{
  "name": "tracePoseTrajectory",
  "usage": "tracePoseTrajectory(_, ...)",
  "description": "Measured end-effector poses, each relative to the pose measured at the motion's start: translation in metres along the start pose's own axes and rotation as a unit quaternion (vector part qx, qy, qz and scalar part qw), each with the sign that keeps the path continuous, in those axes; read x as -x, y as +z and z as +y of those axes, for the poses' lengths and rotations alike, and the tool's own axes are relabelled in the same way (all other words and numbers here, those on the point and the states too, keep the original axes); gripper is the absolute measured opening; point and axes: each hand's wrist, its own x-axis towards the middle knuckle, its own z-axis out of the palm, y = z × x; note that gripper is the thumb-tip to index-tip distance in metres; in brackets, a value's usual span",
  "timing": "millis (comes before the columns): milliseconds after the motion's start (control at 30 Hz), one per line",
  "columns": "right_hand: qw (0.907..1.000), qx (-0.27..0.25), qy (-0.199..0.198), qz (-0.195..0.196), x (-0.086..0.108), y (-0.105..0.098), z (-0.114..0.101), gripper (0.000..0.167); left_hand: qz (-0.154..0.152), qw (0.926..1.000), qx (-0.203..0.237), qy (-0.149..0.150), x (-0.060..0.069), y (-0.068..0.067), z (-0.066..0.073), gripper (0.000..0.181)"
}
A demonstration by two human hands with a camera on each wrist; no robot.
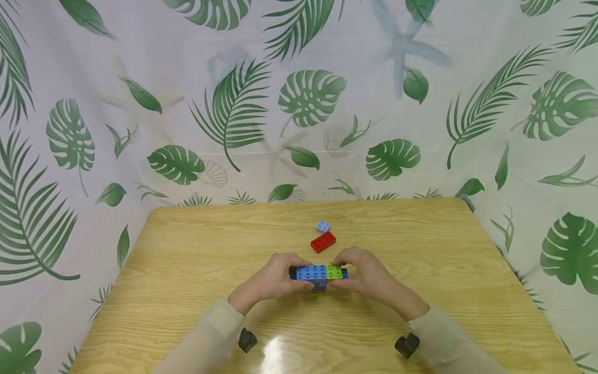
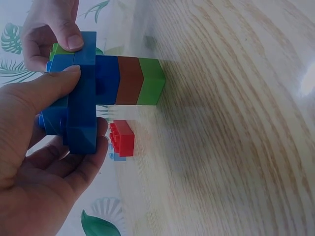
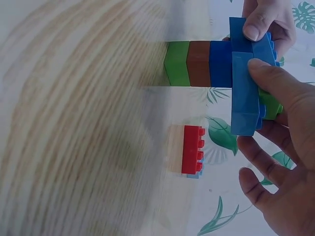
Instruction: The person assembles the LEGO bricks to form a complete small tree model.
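With the T-shaped brick build (image 1: 320,284) as our clock's centre, our left hand (image 1: 280,276) is at nine o'clock and our right hand (image 1: 371,275) at three. Each grip is pinched narrow on its end of the crossbar (image 2: 81,113), thumbs on the near face. On top sit a blue two-by-four brick (image 1: 310,271) and, at its three o'clock, a lime-green two-by-two brick (image 1: 334,271). To seat this upper layer well, we judge, we should press straight down and evenly from both ends; a one-sided push could tip the overhang about its slim column (image 2: 130,81). Whether the column's foot bears on the worktop (image 1: 196,249) we cannot tell, so we should check first. The red two-by-four brick (image 1: 323,242) and light-blue two-by-two brick (image 1: 323,226) lie towards twelve o'clock, apart from our fingers.
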Motion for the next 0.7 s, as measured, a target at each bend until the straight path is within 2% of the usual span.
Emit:
tracePoseTrajectory(333, 0.9995, -0.025, 0.018, 0.0, 0.0009, 0.0066, 0.0018, 0.036, 0.002, 1.0, -0.001, 0.009, 0.0036, -0.0004, -0.0015, 0.045)
tracePoseTrajectory(533, 0.9995, -0.025, -0.014, 0.009, 0.002, 0.0079, 0.0042, 0.039, 0.019, 0.9996, 0.003, 0.019, 0.0056, 0.0006, -0.0021, 0.043)
tracePoseTrajectory(700, 0.9991, -0.03, -0.022, 0.02, -0.0017, 0.0019, 0.0063, 0.036, 0.02, 0.9995, -0.001, 0.022, 0.0063, 0.0013, -0.0025, 0.043)
